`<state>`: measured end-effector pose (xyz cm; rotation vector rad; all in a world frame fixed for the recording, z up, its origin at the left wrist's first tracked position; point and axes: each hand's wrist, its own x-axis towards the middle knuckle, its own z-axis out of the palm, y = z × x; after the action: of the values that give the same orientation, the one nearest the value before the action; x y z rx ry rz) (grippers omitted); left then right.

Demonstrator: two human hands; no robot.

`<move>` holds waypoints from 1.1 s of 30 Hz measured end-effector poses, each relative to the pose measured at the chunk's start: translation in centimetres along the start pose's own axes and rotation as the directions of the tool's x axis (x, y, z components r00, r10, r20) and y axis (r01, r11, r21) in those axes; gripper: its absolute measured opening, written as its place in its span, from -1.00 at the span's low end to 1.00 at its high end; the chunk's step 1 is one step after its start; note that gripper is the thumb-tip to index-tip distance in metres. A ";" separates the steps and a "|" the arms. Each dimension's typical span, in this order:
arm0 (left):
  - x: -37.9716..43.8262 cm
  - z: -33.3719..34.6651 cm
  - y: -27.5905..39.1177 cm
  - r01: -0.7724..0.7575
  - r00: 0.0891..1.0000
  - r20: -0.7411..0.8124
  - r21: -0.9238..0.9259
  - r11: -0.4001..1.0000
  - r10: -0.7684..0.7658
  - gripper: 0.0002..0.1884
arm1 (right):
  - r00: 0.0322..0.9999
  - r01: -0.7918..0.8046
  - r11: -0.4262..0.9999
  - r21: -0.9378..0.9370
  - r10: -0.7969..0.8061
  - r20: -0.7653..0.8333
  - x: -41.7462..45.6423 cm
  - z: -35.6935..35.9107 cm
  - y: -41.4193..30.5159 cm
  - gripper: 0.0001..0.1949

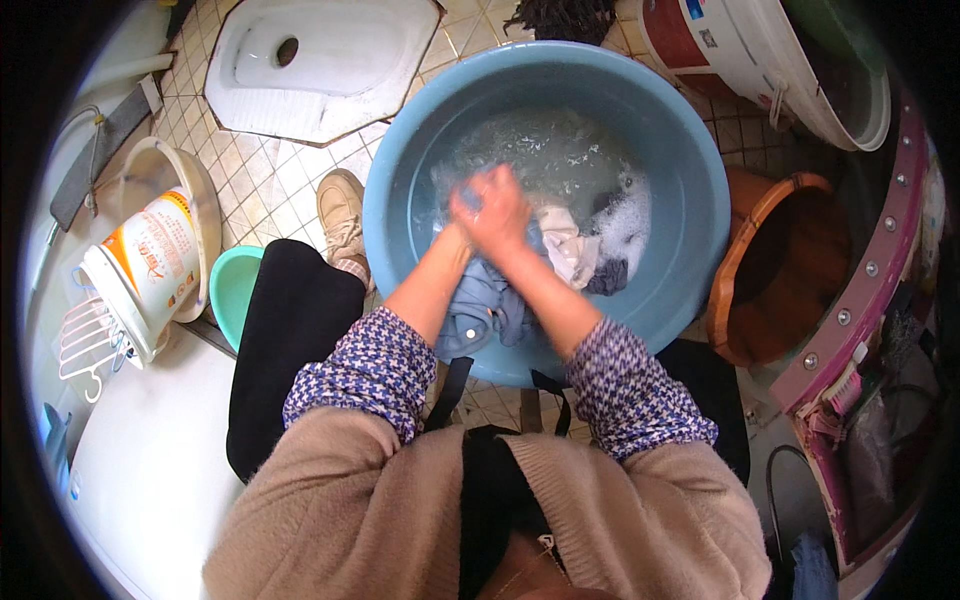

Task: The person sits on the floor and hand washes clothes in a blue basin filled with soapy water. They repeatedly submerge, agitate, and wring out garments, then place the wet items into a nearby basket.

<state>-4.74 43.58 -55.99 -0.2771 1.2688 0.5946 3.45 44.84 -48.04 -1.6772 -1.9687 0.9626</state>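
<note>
A large blue plastic tub (pixel 697 187) holds cloudy water with suds. My right hand (pixel 499 210) is closed over a bit of blue cloth above the water and is blurred. My left hand (pixel 463 214) is pressed against it, mostly hidden behind it. Beneath my wrists a blue-grey garment (pixel 480 300) with a white button lies bunched at the tub's near side. Just right of it, a pale cloth (pixel 566 247) and a dark cloth (pixel 609 277) lie wet beside white foam (pixel 626 229).
A squat toilet (pixel 300 112) is set in the tiled floor at upper left. Left are a green basin (pixel 232 292), a white plastic bucket (pixel 150 262) and a pink hanger (pixel 86 337). An orange-brown bucket (pixel 724 300) and a large white bucket (pixel 742 60) flank the tub's right.
</note>
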 end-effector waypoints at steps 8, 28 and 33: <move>0.4 -2.3 -1.0 -0.113 0.992 -0.080 -0.318 0.941 0.093 -0.32 | 0.984 -0.171 0.911 -0.375 0.177 -0.018 7.6 -3.9 11.9 -0.46; 0.6 1.0 -0.5 -0.016 0.998 0.052 -0.158 0.987 0.025 -0.53 | 0.991 0.034 0.841 -0.540 -0.097 -0.089 7.0 -2.8 11.1 -0.61; -1.4 3.3 0.7 -0.082 0.996 -0.018 -0.409 0.909 0.082 -0.41 | 0.966 -0.171 0.949 -0.264 0.109 -0.233 4.2 0.0 12.8 -0.58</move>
<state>-2.71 45.47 -53.64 -0.5742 1.1519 0.9352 11.57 49.59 -57.67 -2.0067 -1.9305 0.5309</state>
